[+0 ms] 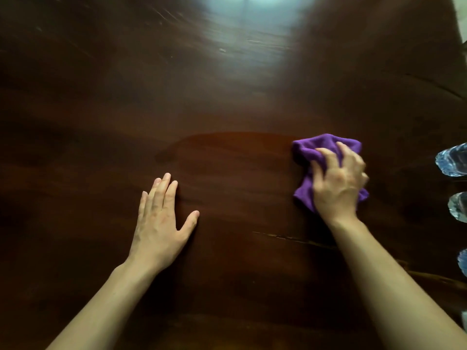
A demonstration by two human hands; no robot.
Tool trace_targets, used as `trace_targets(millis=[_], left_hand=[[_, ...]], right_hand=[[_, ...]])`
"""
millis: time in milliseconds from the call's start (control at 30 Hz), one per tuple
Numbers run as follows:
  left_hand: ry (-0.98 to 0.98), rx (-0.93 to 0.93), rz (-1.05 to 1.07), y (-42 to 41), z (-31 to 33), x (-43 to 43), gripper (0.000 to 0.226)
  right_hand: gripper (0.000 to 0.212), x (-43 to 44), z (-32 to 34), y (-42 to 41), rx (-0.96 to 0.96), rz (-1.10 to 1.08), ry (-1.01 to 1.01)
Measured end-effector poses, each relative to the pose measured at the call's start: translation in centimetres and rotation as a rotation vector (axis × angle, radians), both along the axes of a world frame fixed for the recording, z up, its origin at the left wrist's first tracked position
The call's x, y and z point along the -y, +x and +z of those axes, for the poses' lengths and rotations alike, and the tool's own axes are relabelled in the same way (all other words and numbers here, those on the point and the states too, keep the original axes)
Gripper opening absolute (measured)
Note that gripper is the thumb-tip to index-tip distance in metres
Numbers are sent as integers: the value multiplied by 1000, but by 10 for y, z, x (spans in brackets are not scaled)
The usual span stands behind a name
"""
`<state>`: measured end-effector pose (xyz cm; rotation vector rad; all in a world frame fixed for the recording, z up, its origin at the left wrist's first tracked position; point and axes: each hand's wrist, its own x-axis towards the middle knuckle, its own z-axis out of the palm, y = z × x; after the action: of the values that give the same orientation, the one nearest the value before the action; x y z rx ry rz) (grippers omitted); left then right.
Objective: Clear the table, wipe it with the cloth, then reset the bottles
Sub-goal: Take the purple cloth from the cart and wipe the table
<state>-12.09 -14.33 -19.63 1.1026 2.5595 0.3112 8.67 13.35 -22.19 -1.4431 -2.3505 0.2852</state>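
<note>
Now, crumpled purple cloth gripped under right hand, left hand flat, empty

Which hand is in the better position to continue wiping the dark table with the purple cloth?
Right. The right hand already presses the purple cloth on the table; the left hand lies flat and empty.

Purple cloth: bunched, crumpled, lying on dark wood table, right of centre, partly covered. Tabletop glossy, w/ bright glare patch at far end, faint damp-looking streak just left of cloth. Clear plastic bottles: three visible at table's right edge, right of cloth, apart from it, cut off by frame; pose unclear.
</note>
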Motion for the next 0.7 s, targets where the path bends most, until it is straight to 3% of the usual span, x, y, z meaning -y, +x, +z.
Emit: trace_targets(millis=[133, 333, 700], left_hand=[[1, 5, -1, 0, -1, -1, 83], [-8, -1, 4, 1, 2, -1, 83], [-2, -13, 8, 1, 1, -1, 82]], right_hand=[[38, -14, 1, 31, -23, -208, -52], [39, 5, 9, -19, -94, -289, -98], [34, 108, 4, -155, -110, 270, -143]])
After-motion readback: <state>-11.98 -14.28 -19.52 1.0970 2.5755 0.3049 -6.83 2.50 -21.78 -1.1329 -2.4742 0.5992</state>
